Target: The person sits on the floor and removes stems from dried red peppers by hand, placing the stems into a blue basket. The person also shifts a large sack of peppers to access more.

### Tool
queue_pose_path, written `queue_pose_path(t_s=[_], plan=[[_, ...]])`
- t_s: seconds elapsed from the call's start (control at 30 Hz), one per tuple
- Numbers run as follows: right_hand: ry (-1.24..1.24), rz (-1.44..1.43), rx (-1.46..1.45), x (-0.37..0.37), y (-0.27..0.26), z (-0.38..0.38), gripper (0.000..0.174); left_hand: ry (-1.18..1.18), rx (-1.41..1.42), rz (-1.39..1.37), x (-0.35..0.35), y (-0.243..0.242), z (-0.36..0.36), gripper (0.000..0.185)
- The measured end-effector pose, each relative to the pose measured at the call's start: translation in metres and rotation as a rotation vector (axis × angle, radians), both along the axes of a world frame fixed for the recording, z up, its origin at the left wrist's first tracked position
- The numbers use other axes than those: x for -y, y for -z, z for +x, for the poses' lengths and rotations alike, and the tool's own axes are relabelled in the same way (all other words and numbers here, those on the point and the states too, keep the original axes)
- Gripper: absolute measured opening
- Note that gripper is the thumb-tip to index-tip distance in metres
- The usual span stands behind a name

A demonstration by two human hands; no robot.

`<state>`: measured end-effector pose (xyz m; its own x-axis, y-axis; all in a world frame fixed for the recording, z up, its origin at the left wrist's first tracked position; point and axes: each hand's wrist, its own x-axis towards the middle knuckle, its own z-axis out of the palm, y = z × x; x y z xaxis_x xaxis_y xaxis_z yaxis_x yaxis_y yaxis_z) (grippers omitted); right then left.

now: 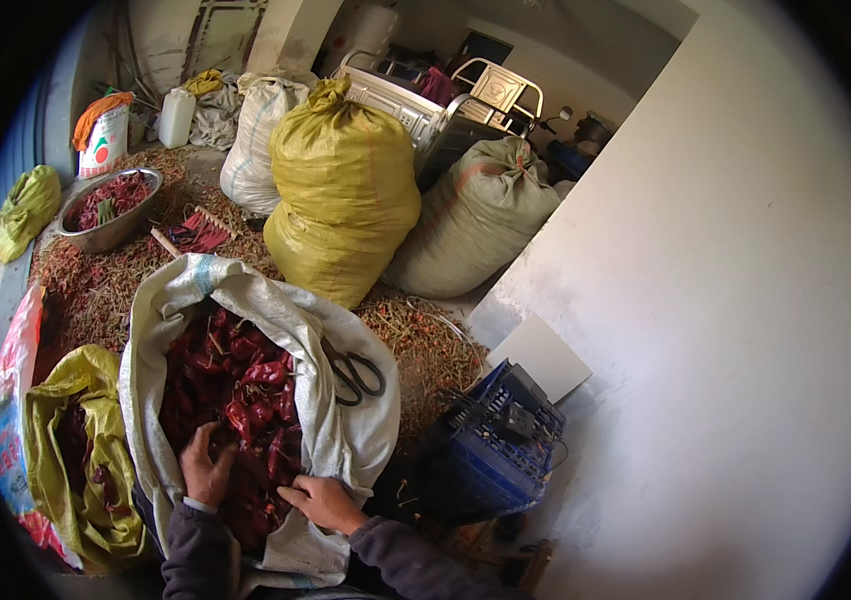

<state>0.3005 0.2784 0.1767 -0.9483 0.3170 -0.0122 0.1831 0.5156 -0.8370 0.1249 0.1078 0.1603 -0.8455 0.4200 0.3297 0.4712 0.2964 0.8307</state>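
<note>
An open white woven sack (346,442) of dried red chili peppers (264,375) stands directly before me, its rim folded outward. Inside its near left part, my left hand (207,466) rests on the peppers with thumb and fingers spread; some fingertips are hidden among them. My right hand (326,502) lies at the right inner edge, its fingers touching peppers beside the folded rim. Whether those fingers grip anything is unclear. Black-handled scissors (356,379) are on the sack's right fold, blades partly hidden.
A smaller yellow sack (114,525) with peppers sits left. Full tied sacks, one yellow (346,161) and one greenish (478,217), stand behind. A metal basin (106,238) holds more peppers. At right are a blue crate (500,480) and a white wall (710,300). Dry stalks (425,337) litter the floor.
</note>
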Motion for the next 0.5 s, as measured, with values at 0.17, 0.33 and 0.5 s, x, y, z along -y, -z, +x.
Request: queue_pose_path(t_s=[0.17,0.33,0.5], plan=[[0.036,-0.42,0.424,-0.009,-0.005,-0.01,0.048,0.01,-0.055,0.056,0.003,0.011,0.001,0.048],[0.112,-0.418,0.532,-0.009,-0.003,-0.024,0.042,0.058,0.124,0.091,0.007,0.018,0.001,0.048],[0.157,-0.425,0.556,-0.01,0.005,-0.028,0.037,0.089,0.106,0.144,0.007,0.025,-0.001,0.05]])
